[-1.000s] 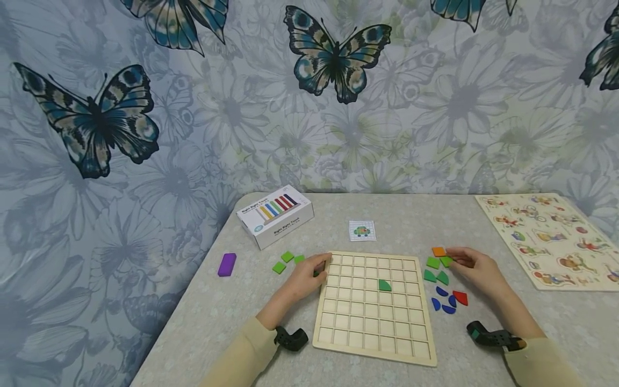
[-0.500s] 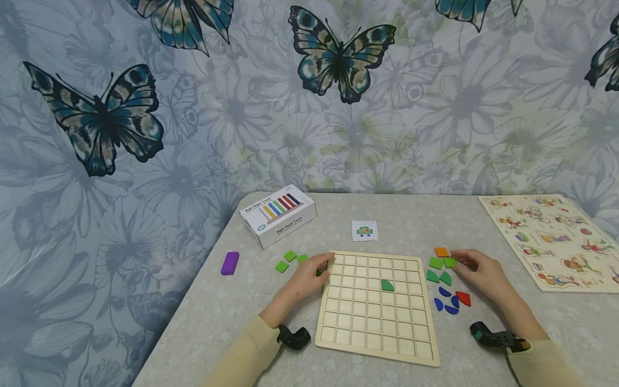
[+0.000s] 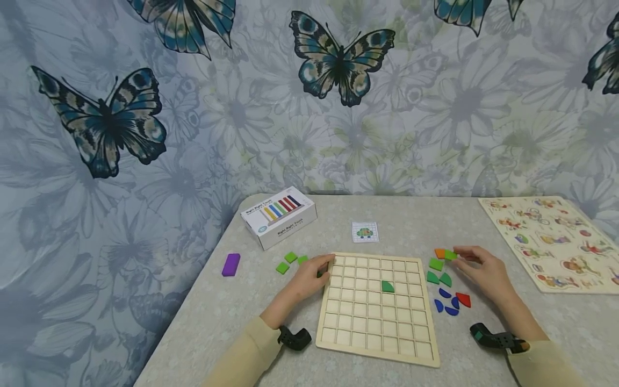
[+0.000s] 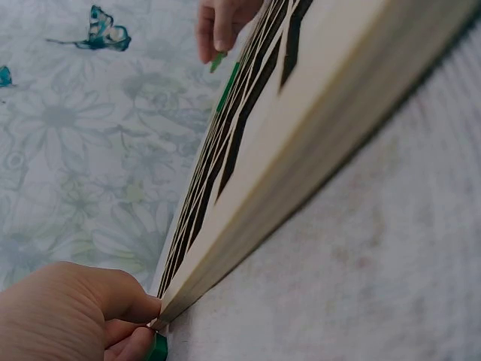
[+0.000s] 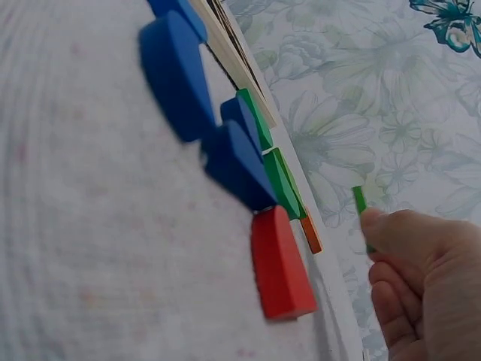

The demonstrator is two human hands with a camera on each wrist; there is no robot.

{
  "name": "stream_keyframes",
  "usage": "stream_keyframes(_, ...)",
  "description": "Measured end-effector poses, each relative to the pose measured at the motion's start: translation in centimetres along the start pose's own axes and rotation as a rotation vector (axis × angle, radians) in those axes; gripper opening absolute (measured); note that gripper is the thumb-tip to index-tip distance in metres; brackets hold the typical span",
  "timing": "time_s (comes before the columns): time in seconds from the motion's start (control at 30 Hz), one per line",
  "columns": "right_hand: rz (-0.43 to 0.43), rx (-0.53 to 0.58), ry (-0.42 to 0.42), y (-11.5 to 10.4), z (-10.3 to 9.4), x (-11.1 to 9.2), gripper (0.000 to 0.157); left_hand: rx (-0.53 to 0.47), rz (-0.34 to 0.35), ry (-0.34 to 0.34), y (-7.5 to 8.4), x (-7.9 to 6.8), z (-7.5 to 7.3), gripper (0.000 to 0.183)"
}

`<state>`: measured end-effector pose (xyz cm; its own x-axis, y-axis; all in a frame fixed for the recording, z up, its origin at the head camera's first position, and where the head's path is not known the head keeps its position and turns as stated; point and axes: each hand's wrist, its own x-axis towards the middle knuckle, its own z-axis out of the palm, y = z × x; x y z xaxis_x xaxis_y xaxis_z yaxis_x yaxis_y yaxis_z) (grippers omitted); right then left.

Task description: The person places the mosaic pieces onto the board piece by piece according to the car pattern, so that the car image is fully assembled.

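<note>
My left hand [image 3: 306, 279] grips the far left corner of a wooden grid board [image 3: 433, 361]. A dark green piece [image 4: 157, 347] shows just under its fingers; whether they touch it is unclear. One dark green quarter-round piece [image 3: 387, 286] sits in a cell of the board. To the right, my right hand [image 3: 487, 274] pinches a light green square tile [image 5: 361, 201] between thumb and fingers, raised off the table. Around it lie an orange tile [image 3: 439, 253], another light green tile [image 3: 436, 264], two dark green pieces [image 3: 445, 279], several blue half-rounds [image 3: 452, 311] and a red piece [image 3: 463, 300].
Left of the board lie several light green tiles [image 3: 282, 267] and a purple block [image 3: 231, 265]. A white box [image 3: 285, 228] and a small picture card [image 3: 365, 233] are farther back. A pictured board [image 3: 546, 236] occupies the far right. Butterfly-patterned wall [image 3: 425, 134] rises behind.
My right hand has lifted the light green tile slightly, and it now partly overlaps the orange tile in view. The left hand stays at the board's corner.
</note>
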<state>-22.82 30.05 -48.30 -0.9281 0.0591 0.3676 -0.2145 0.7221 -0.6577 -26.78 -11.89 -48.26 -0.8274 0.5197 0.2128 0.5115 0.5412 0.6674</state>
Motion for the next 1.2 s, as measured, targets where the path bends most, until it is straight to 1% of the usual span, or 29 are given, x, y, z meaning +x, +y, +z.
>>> stream_keyframes(0.07, -0.009, 0.002, 0.022, -0.3, -0.1, 0.1, 0.037, 0.003, 0.010, 0.001, 0.0, -0.1, 0.0, 0.046)
stream_keyframes(0.13, -0.005, 0.021, 0.026, -0.8, -0.3, 0.2, 0.038, 0.002, 0.015, 0.000, 0.1, -0.1, -0.1, 0.046)
stream_keyframes(0.2, -0.004, 0.053, 0.037, -1.5, -0.4, 0.5, 0.039, 0.006, 0.002, -0.005, 0.3, -0.1, -0.2, 0.046)
stream_keyframes(0.23, -0.005, 0.073, 0.045, -1.7, -0.5, 0.7, 0.039, 0.010, -0.005, -0.007, 0.3, -0.1, -0.2, 0.046)
stream_keyframes(0.33, -0.048, 0.166, 0.079, -1.8, -0.3, 1.5, 0.038, 0.020, -0.010, -0.006, 0.3, 0.0, -0.1, 0.046)
stream_keyframes(0.37, -0.066, 0.203, 0.083, -1.7, -0.2, 1.8, 0.036, 0.022, -0.010, -0.004, 0.3, 0.0, -0.1, 0.046)
stream_keyframes(0.43, -0.086, 0.246, 0.080, -2.3, 0.0, 2.1, 0.035, 0.028, -0.009, -0.002, 0.2, 0.0, -0.1, 0.046)
stream_keyframes(0.47, -0.096, 0.263, 0.069, -3.0, 0.0, 2.2, 0.035, 0.029, -0.011, -0.001, 0.2, 0.0, -0.1, 0.046)
stream_keyframes(0.6, -0.104, 0.324, -0.016, -7.9, -0.2, 1.6, 0.035, 0.017, -0.023, -0.006, 0.2, 0.0, -0.1, 0.047)
stream_keyframes(0.7, -0.110, 0.365, -0.084, -10.7, 0.1, 1.0, 0.034, 0.008, -0.016, -0.006, 0.2, -0.2, -0.1, 0.046)
stream_keyframes(0.83, -0.113, 0.396, -0.142, -12.5, 1.4, 0.2, 0.032, 0.016, -0.007, -0.005, 0.3, -0.1, -0.1, 0.046)
stream_keyframes(1.0, -0.103, 0.447, -0.221, -13.4, 3.3, -0.3, 0.032, 0.011, -0.006, -0.002, 0.3, -0.1, -0.1, 0.046)
stream_keyframes(1.1, -0.095, 0.435, -0.248, -13.9, 4.3, -0.5, 0.030, 0.005, -0.001, -0.007, 0.2, -0.1, -0.1, 0.046)
stream_keyframes(1.2, -0.091, 0.426, -0.259, -15.0, 4.7, -0.8, 0.029, 0.005, 0.004, -0.009, 0.1, -0.1, -0.2, 0.046)
